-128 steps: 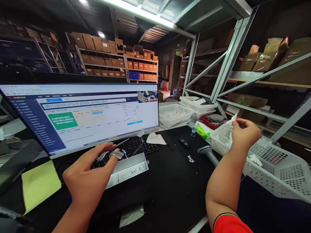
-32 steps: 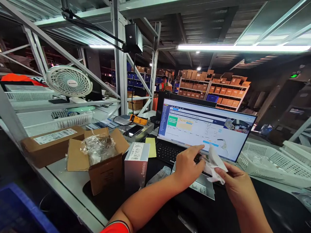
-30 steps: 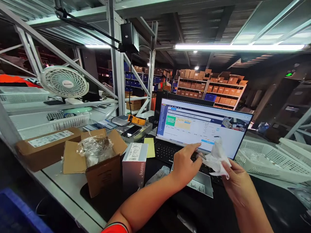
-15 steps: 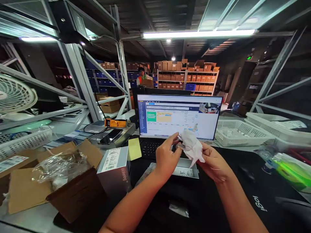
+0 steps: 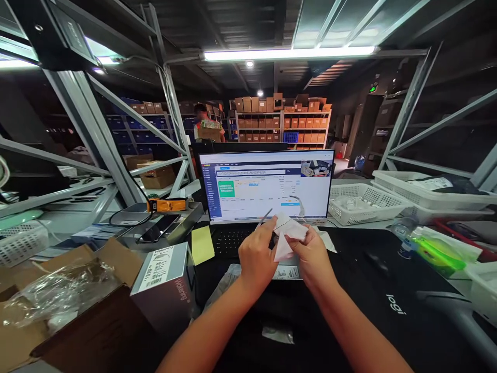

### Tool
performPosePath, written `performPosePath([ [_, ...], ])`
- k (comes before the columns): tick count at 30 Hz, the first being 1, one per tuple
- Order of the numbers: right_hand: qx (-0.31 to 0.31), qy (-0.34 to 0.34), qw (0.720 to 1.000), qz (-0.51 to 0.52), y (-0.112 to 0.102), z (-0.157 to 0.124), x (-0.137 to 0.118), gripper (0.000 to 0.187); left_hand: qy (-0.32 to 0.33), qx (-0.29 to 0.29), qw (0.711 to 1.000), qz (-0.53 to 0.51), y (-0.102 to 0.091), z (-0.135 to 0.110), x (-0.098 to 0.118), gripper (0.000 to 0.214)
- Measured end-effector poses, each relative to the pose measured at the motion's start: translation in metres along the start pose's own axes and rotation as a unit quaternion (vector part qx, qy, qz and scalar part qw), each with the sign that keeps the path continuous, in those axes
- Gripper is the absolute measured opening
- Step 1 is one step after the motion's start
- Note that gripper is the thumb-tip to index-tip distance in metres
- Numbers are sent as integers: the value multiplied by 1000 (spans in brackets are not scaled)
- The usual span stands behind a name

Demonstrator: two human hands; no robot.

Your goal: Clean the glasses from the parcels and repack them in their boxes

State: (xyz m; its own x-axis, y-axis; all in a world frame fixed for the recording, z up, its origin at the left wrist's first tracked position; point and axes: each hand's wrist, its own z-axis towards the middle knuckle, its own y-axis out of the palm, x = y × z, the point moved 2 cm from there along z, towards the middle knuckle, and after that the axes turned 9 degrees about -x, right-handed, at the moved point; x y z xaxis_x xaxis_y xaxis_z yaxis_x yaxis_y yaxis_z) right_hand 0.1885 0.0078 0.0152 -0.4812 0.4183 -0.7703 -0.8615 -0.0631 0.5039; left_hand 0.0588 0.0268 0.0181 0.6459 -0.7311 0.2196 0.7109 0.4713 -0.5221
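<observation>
In front of the monitor, my left hand is closed on what looks like a pair of glasses, with a slim grey arm rising past its fingers. A second curved arm tip sticks up behind. Thin white paper or cloth covers the middle of the glasses, which I cannot see. My right hand pinches that white sheet from the right side. Below the hands lies an open shallow box with a printed label, partly hidden. Nearer me on the black mat rests a small clear packet.
The monitor and keyboard stand behind my hands. At left are a grey labelled box and an open carton with clear plastic. A mouse, spray bottle and white baskets lie right. A person stands far back.
The view has turned right, so the surroundings shift left. My hands have drawn closer together, and the white sheet is now folded lower between them, with both slim arms showing.
</observation>
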Motion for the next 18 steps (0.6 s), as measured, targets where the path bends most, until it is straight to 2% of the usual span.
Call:
performPosePath([
  [5, 13, 13, 998, 63, -11, 14, -19, 43, 45, 2, 999, 6, -1, 0, 9, 48],
  [9, 44, -36, 997, 58, -12, 14, -21, 35, 55, 9, 998, 4, -4, 0, 12, 49],
  [11, 78, -61, 995, 29, -8, 6, -11, 32, 37, 11, 999, 10, -6, 1, 9, 48],
  [13, 94, -73, 992, -44, -1, -5, 3, 27, 20, 15, 1000, 13, -7, 1, 4, 48],
  [16, 81, -104, 978, -159, 6, -20, 17, 22, 8, 24, 1000, 9, -9, 2, -2, 46],
  [18, 67, -105, 979, -161, 6, -20, 15, 27, 6, 22, 1000, 1, -10, 3, -3, 44],
])
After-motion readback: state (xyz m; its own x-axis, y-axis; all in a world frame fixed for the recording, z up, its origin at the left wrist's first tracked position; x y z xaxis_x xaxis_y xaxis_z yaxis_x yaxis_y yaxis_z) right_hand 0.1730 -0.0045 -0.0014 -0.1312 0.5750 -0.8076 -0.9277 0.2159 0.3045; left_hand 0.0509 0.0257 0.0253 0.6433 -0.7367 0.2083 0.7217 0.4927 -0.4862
